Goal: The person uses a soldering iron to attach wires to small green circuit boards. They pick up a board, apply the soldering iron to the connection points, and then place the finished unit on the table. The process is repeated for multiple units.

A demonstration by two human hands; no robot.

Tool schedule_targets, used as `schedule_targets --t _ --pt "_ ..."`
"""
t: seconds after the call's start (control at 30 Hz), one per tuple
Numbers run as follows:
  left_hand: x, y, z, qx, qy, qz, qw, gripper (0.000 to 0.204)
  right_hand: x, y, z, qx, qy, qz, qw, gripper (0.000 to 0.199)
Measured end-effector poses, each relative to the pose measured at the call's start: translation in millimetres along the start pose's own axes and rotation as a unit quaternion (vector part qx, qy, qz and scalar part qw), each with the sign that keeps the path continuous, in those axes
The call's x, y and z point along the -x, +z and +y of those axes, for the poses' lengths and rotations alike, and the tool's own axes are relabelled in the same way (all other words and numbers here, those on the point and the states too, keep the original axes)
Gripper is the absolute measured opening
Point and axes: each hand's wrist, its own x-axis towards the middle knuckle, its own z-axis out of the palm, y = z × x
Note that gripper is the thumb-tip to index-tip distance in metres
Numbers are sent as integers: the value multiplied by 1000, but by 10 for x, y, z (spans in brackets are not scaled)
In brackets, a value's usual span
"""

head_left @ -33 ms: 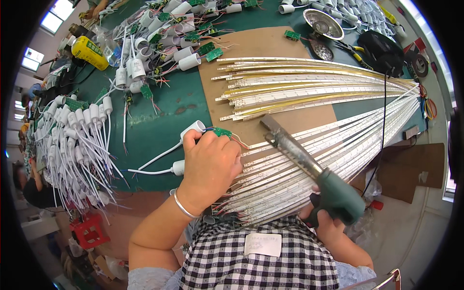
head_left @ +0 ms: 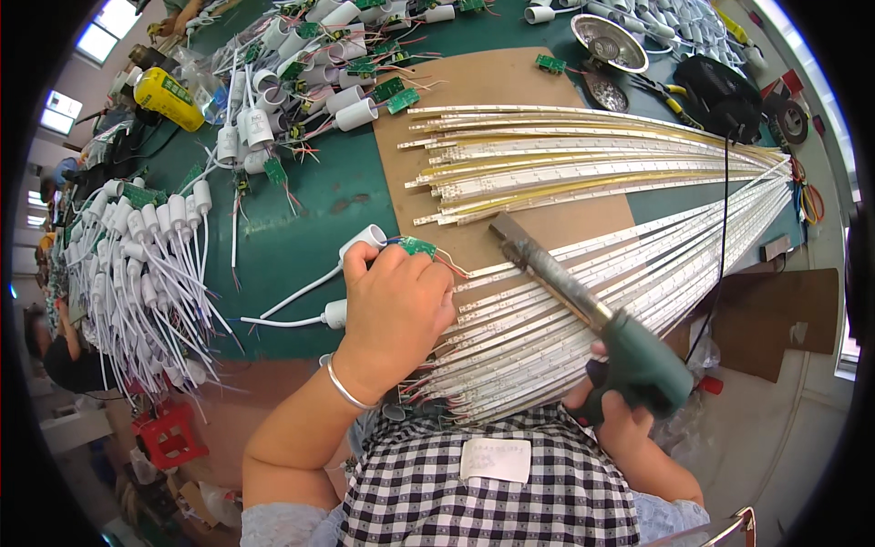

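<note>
— Two hands, both busy. The left hand (head_left: 394, 305) lies knuckles-up at the edge of the brown cardboard sheet (head_left: 483, 87), its fingers pinched on a small green circuit board (head_left: 417, 245) with thin coloured wires trailing from it.

— And the white thing beside it?

— A white cylindrical plastic end cap on a white cable (head_left: 365, 242), touching or just beside the board; I cannot tell whether they are joined. The right hand (head_left: 611, 415) is wrapped tight round the grip of a green-handled soldering iron with a long grey barrel (head_left: 583, 301).

— Is the tip on the board?

— No. The tip points up and left over the cardboard, near the board but apart from it, above the fan of long white LED strips (head_left: 547, 328).

— So which step is this?

— My judgement: the board is held in place for soldering and the iron is poised, with no contact yet.

— What would closing that gap call for?

— A steady left pinch, and a short, careful swing of the tip to the board's wire end, clear of the fingers and the strips underneath.
</note>
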Motion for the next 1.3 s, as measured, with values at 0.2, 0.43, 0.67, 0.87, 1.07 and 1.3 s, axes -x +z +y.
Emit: schedule_targets --t 0.2,0.43,0.67,0.87,1.07,1.3 --pt "17 27 38 -24 -1 8 1000 12 -404 350 -113 -249 -82 48 964 71" --pt "51 3 97 -34 -11 -12 999 12 -873 581 -36 -324 -126 -1 937 66" --pt "86 -326 -82 3 -25 12 1000 10 -834 606 67 -307 -110 2 945 76" --pt "-29 -780 -1262 -118 -131 147 973 8 -814 659 64 -333 -175 -3 927 66" --pt "-254 -621 -1578 -200 -28 161 966 11 -740 555 -27 -295 -194 12 936 64" --pt "-499 -334 -1668 -249 19 142 958 13 -685 476 -21 -292 -189 37 937 66"
